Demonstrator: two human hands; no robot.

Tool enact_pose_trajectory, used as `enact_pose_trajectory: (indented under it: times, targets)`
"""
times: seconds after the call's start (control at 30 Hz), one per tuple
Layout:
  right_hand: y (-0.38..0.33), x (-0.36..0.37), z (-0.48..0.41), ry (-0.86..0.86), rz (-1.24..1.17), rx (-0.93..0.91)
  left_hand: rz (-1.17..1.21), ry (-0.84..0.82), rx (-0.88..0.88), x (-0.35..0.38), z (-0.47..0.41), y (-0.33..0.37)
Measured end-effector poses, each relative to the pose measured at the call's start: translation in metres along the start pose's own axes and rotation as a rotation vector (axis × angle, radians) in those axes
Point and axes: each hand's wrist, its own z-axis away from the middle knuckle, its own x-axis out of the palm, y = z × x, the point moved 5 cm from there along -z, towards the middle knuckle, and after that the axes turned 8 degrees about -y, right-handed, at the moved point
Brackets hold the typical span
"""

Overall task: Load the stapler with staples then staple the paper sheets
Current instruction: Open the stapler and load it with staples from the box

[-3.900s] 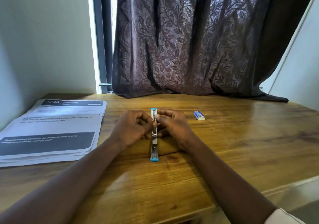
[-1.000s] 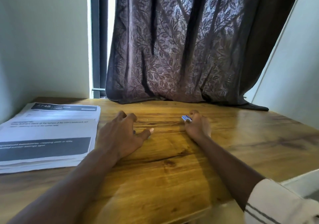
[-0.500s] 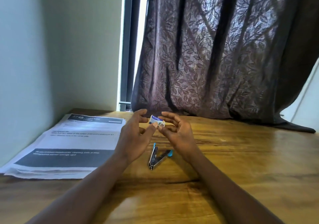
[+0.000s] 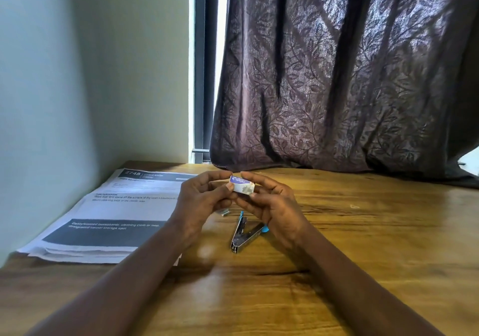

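Two arms showed — both bare along all their visible length. The left forearm (image 4: 134,265) and the right forearm (image 4: 344,271) were slim and smooth, narrowing towards the wrists. The left hand (image 4: 199,201) and the right hand (image 4: 277,206) were bare too, with long, slender fingers (image 4: 259,179) and creased knuckles. The left thumb (image 4: 225,192) ended in a short, trimmed nail. Low in the view both arms were blurred and shadowed — finer detail of the skin's surface there could not be told.

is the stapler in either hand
No, the stapler lies open on the table; left hand and right hand hold the staple box.
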Motion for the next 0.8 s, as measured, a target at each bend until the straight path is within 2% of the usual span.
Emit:
enact_pose_trajectory:
  times: [0.13,0.57,0.8]
  targets:
    - [-0.002,0.002,0.0,-0.01,-0.132,0.031,0.082,0.026,-0.038,-0.001,0.0,0.001]
    - [-0.007,0.001,0.007,0.022,-0.173,0.13,0.165,0.024,-0.113,-0.002,0.001,0.004]
    - [-0.011,0.0,0.01,0.071,-0.157,0.138,0.131,0.001,-0.121,-0.001,0.001,0.005]
